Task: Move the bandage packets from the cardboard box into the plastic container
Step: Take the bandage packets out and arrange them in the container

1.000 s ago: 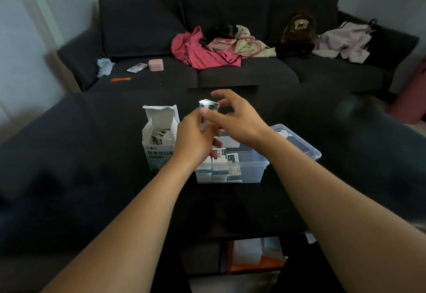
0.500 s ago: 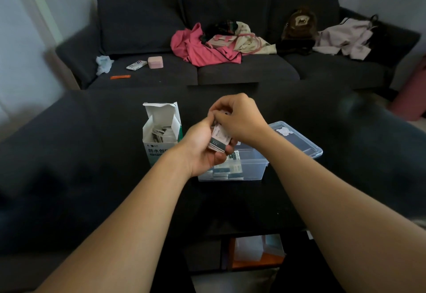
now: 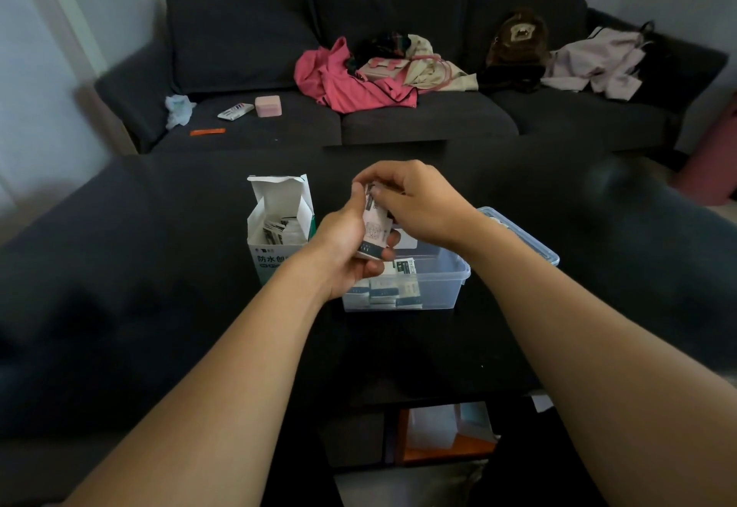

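Left hand (image 3: 346, 251) curled round a stack of bandage packets (image 3: 375, 227), held above plastic container (image 3: 438, 291) at its 10 o'clock corner. Right hand (image 3: 418, 203) pinching stack's top edge. More packets inside container; others in open cardboard box (image 3: 275, 227) at container's 9 o'clock, on dark table (image 3: 159, 267).

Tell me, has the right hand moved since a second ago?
Yes. The right hand has come down and closed onto the bandage packets in the left hand, sitting lower against the cardboard box, above the plastic container.
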Available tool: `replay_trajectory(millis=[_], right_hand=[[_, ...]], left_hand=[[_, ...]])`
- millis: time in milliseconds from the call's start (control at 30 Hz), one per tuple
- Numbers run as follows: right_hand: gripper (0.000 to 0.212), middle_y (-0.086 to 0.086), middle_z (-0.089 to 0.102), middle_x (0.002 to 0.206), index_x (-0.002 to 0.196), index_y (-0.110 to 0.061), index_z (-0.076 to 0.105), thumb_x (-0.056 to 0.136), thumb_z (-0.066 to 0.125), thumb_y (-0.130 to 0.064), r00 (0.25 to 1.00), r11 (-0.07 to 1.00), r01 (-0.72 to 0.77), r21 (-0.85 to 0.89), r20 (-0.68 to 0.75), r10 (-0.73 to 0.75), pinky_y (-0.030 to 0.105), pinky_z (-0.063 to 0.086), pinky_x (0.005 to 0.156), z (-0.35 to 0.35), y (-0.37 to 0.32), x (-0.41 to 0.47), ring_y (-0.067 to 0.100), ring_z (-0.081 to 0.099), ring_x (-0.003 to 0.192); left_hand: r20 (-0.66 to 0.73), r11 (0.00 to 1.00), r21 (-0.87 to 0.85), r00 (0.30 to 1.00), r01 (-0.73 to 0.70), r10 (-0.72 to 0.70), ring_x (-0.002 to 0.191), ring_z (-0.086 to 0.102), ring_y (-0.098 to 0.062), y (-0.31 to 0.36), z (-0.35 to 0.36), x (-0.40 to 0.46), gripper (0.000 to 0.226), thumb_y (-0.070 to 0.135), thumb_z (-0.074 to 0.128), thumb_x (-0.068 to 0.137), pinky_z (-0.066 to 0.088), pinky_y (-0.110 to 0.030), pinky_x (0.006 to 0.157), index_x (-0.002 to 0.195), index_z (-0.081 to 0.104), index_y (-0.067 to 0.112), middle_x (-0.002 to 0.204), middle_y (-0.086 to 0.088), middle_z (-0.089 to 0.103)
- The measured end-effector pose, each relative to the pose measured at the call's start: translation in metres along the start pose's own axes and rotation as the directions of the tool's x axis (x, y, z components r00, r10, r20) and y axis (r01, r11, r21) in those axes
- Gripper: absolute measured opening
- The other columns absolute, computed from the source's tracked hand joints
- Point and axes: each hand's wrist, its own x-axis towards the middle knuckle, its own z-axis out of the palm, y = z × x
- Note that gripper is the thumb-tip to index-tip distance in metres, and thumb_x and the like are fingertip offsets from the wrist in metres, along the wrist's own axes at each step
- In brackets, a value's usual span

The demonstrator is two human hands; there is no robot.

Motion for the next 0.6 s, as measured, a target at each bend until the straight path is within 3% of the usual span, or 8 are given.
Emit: replay_trajectory(millis=[100,233,467,600], right_hand=[[0.027,0.000,0.070,0.094,0.119,-0.023,0.070,0.101,0.055,-0.009,1.000,1.000,0.002,0.010,0.020,-0.002,0.024,0.060,0.067,-0.005,0.004,0.000,0.011,0.070,0.083],[0.024,0.005,0.072,0.091,0.120,-0.015,0.069,0.097,0.063,-0.007,1.000,0.991,-0.017,0.129,0.004,0.017,0.030,0.062,0.069,-0.010,0.007,-0.001,0.017,0.072,0.078],[0.026,0.014,0.075,0.100,0.121,-0.004,0.068,0.096,0.061,0.002,0.991,0.890,-0.126,0.437,0.023,0.128,0.019,0.058,0.072,-0.016,0.012,-0.003,0.012,0.073,0.081],[0.026,0.010,0.076,0.099,0.117,-0.003,0.070,0.093,0.065,0.004,0.993,0.929,-0.119,0.351,0.016,0.121,0.019,0.059,0.073,-0.017,0.016,-0.003,0.013,0.076,0.088]], left_hand=[[0.020,0.999,0.051,1.000,-0.017,0.016,0.048,0.052,-0.015,-0.001,0.001,0.000,0.070,0.065,0.021,0.103,0.034,-0.022,0.035,0.094,0.066,0.012,0.064,-0.008,0.061],[0.019,0.989,0.135,0.998,-0.062,0.060,0.051,0.053,-0.015,-0.006,0.001,0.002,0.078,0.065,0.020,0.103,0.038,-0.022,0.039,0.092,0.069,0.006,0.065,-0.009,0.061],[-0.058,0.984,0.104,0.987,-0.145,0.152,0.048,0.054,-0.014,-0.008,0.001,0.012,0.075,0.060,0.021,0.105,0.041,-0.023,0.042,0.090,0.067,0.002,0.060,-0.007,0.061],[-0.063,0.984,0.135,0.990,-0.120,0.130,0.052,0.057,-0.017,-0.009,0.000,0.014,0.072,0.056,0.022,0.107,0.043,-0.025,0.043,0.093,0.069,0.003,0.066,-0.010,0.065]])
